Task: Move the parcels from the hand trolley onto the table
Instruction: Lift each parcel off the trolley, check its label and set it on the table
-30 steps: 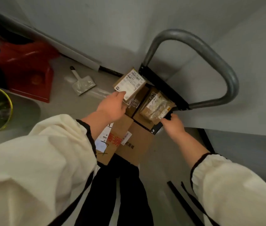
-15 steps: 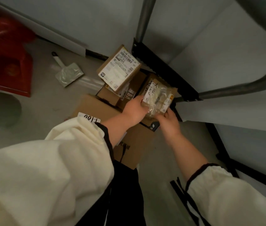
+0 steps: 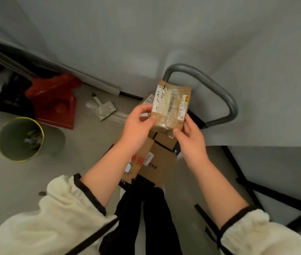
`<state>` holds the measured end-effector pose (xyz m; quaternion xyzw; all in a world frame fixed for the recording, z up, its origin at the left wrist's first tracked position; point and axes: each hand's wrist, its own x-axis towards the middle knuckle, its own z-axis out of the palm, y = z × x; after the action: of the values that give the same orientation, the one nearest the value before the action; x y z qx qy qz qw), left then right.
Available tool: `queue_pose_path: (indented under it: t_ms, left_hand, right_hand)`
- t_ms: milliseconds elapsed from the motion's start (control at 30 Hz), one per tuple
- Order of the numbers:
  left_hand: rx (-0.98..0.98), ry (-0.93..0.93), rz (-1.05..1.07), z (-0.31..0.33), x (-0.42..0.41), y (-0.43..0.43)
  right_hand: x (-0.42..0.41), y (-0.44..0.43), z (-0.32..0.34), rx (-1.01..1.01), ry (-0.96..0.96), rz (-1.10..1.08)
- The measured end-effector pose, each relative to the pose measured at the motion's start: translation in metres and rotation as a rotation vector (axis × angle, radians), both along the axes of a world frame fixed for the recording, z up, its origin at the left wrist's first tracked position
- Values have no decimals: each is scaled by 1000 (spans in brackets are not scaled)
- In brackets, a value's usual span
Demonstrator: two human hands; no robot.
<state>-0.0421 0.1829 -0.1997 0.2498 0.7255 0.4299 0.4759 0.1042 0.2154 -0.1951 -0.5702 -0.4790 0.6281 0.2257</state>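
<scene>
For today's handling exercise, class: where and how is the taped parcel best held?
Grip the parcel by its two long sides, left hand from the left, right hand from the right. It is narrow and flat-sided, and the glossy tape on top looks slippery.

Two hands [image 3: 136, 129] [image 3: 192, 142], one held parcel [image 3: 170, 105], one trolley [image 3: 219, 89]

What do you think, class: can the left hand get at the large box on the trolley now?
Probably not yet: the left hand and right hand both grip the small parcel above it. The large box lies uncovered below, so a freed hand could likely reach it.
</scene>
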Motion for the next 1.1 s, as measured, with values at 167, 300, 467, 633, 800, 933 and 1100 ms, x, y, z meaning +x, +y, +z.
queue_pose_path:
  t_ms: [167, 300, 467, 633, 800, 933, 1100]
  left_hand:
    - [217, 78, -1, 147, -33, -29]
    - [396, 159, 60, 245, -52, -73]
    - [635, 101, 173, 319, -76, -128]
    - [809, -35, 172, 348, -98, -164]
    - [871, 79, 216, 381, -112, -182]
    - [634, 759, 176, 410, -101, -173]
    - [266, 1379, 72, 426, -69, -149]
  right_hand:
    - [-26, -11, 136, 175, 136, -14]
    - [-51, -42, 235, 311, 288, 28]
    - [-81, -87, 320, 461, 433, 73]
    - [-117, -129, 362, 575, 483, 147]
    - [-142, -152, 377, 527, 604, 103]
    - [-161, -151, 384, 217, 852, -147]
    - [-175, -155, 364, 270, 429, -221]
